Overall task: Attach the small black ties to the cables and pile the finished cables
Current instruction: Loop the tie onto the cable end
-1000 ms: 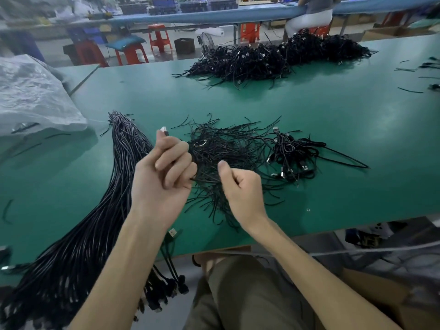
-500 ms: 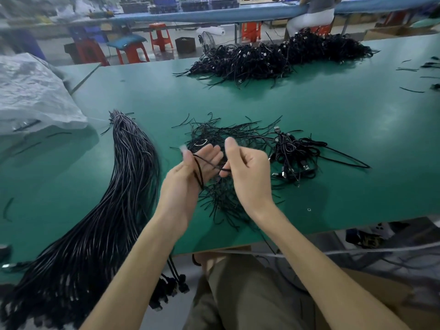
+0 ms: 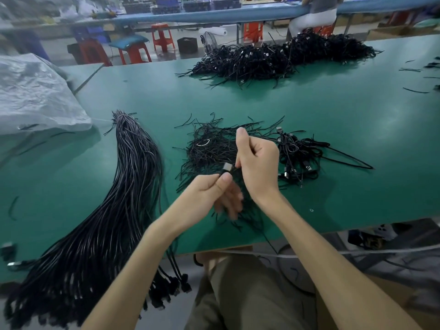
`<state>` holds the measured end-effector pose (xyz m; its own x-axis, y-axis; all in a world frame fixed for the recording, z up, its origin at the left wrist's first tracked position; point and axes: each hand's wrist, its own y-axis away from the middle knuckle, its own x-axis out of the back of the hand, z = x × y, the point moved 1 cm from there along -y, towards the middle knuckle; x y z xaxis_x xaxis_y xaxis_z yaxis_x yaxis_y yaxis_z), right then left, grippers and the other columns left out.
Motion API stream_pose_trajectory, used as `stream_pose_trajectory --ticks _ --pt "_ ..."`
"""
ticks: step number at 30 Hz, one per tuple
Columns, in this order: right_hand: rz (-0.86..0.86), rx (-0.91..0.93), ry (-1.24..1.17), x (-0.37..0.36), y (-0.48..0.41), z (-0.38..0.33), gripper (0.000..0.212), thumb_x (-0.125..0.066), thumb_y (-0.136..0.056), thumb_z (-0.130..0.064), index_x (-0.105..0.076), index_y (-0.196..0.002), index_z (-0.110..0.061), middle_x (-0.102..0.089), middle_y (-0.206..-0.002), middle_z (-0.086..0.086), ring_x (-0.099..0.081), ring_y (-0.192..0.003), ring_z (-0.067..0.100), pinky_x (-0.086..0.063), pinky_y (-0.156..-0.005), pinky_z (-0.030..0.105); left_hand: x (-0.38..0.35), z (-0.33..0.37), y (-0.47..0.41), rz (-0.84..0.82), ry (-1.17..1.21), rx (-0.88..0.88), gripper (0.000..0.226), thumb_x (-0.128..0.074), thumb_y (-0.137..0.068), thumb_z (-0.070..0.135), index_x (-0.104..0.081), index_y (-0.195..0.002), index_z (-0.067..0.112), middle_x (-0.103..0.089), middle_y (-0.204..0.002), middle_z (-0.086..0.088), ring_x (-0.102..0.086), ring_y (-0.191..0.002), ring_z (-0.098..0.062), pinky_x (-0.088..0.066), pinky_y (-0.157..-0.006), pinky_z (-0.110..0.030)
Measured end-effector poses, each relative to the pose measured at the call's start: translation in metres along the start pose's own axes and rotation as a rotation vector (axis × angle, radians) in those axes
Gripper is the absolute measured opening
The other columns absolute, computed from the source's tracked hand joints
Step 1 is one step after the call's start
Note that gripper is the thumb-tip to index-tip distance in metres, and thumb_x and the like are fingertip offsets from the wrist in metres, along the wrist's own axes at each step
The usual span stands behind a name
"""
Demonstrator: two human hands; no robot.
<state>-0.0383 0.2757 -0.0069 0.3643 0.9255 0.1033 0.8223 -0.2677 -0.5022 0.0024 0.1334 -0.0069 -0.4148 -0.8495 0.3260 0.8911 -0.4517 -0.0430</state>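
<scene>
Your left hand (image 3: 209,194) pinches a thin black silver-plugged cable (image 3: 227,167) over the near green table (image 3: 309,110), your right hand (image 3: 258,163) curled just beside it, its hold unclear.

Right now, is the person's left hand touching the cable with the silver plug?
Touching. The head view shows the left hand pinching the cable just below its silver plug, with the thumb pressed against it.

Green table (image 3: 262,103): 1.
Hands: 2, left hand (image 3: 209,196) and right hand (image 3: 257,163).
Held cable (image 3: 227,167): 1.
Long cable bundle (image 3: 133,175), towards the left edge: 1; strands too many to count.
Loose tie heap (image 3: 209,148), centre: 1.
Small cable pile (image 3: 297,153), just beside it: 1.
Large cable heap (image 3: 273,58), far edge: 1.
Plastic bag (image 3: 35,96), left edge: 1.
</scene>
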Motion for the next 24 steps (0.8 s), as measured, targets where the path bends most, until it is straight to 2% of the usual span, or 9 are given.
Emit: stream_pose_trajectory --ticks 2,5,7,9,11,13,16,19,24 --pt "-0.004 0.008 -0.031 -0.002 0.005 -0.005 0.062 -0.048 -0.107 -0.039 -0.051 -0.047 -0.021 -0.051 -0.043 -0.008 -0.05 -0.043 0.007 -0.037 -0.052 0.017 -0.005 -0.004 -0.005 0.172 -0.019 -0.044 0.038 -0.041 -0.103 0.036 -0.074 -0.098 0.016 -0.078 -0.088 0.013 -0.072 -0.09 -0.008 -0.055 -0.084 -0.031" --pt "-0.021 0.036 -0.033 -0.005 0.019 -0.012 0.057 -0.044 -0.108 -0.043 -0.057 -0.058 -0.019 -0.058 -0.052 -0.001 -0.057 -0.049 0.011 -0.044 -0.05 0.027 -0.011 -0.009 -0.01 0.311 0.188 -0.073 0.04 -0.041 -0.107 0.031 -0.075 -0.09 0.017 -0.072 -0.078 0.014 -0.068 -0.09 0.007 -0.05 -0.086 -0.012" --pt "-0.043 0.044 -0.034 -0.007 0.027 -0.014 0.048 -0.04 -0.109 -0.043 -0.057 -0.069 -0.022 -0.063 -0.063 -0.005 -0.061 -0.058 0.014 -0.05 -0.056 0.038 -0.018 -0.006 -0.012 0.339 0.541 -0.019 0.045 -0.037 -0.11 0.033 -0.075 -0.108 0.007 -0.076 -0.092 0.004 -0.07 -0.102 -0.001 -0.051 -0.092 -0.016" --pt "-0.061 0.052 -0.006 -0.009 0.033 -0.012 0.037 -0.038 -0.11 -0.038 -0.054 -0.082 -0.02 -0.064 -0.07 -0.01 -0.06 -0.06 0.01 -0.046 -0.057 0.034 -0.025 0.0 -0.016 0.322 0.911 0.047 0.049 -0.032 -0.111 0.038 -0.065 -0.132 0.008 -0.073 -0.125 -0.003 -0.065 -0.123 -0.013 -0.051 -0.103 -0.028" --pt "-0.087 0.049 0.07 -0.01 0.04 -0.009 0.029 -0.039 -0.11 -0.035 -0.051 -0.092 -0.015 -0.057 -0.062 -0.012 -0.052 -0.052 0.008 -0.038 -0.054 0.03 -0.021 0.007 -0.023 0.306 1.234 0.064 0.051 -0.028 -0.112 0.04 -0.056 -0.141 0.009 -0.067 -0.136 -0.005 -0.062 -0.128 -0.016 -0.046 -0.11 -0.033" --pt "-0.12 0.046 0.126 -0.007 0.045 -0.005 0.023 -0.043 -0.109 -0.037 -0.048 -0.099 -0.017 -0.053 -0.054 -0.013 -0.049 -0.048 0.008 -0.032 -0.052 0.025 -0.012 0.016 -0.026 0.305 1.468 0.011 0.047 -0.03 -0.112 0.035 -0.058 -0.137 0.007 -0.069 -0.133 -0.005 -0.066 -0.122 -0.016 -0.046 -0.11 -0.032" --pt "-0.171 0.036 0.158 -0.001 0.046 -0.003 0.025 -0.05 -0.106 -0.043 -0.044 -0.105 -0.019 -0.057 -0.056 -0.019 -0.048 -0.045 0.009 -0.025 -0.052 0.02 -0.003 0.022 -0.025 0.324 1.518 -0.024 0.046 -0.038 -0.11 0.029 -0.077 -0.096 0.01 -0.077 -0.098 0.006 -0.074 -0.086 -0.011 -0.054 -0.093 -0.029" --pt "-0.238 0.0 0.127 0.003 0.042 -0.002 0.032 -0.054 -0.103 -0.047 -0.042 -0.111 -0.019 -0.054 -0.057 -0.009 -0.043 -0.046 0.01 -0.026 -0.051 0.02 -0.002 0.02 -0.021 0.27 1.541 0.004 0.037 -0.039 -0.11 0.025 -0.066 -0.086 0.017 -0.059 -0.068 0.013 -0.05 -0.051 -0.007 -0.049 -0.079 -0.023" --pt "-0.525 -0.084 0.024 0.006 0.039 -0.002 0.043 -0.06 -0.097 -0.052 -0.049 -0.126 -0.021 -0.066 -0.08 -0.006 -0.055 -0.064 0.008 -0.044 -0.06 0.021 -0.004 0.011 -0.019 0.257 1.419 0.009 0.019 -0.048 -0.104 0.022 -0.059 -0.089 0.017 -0.05 -0.064 0.012 -0.044 -0.054 -0.006 -0.053 -0.07 -0.019"
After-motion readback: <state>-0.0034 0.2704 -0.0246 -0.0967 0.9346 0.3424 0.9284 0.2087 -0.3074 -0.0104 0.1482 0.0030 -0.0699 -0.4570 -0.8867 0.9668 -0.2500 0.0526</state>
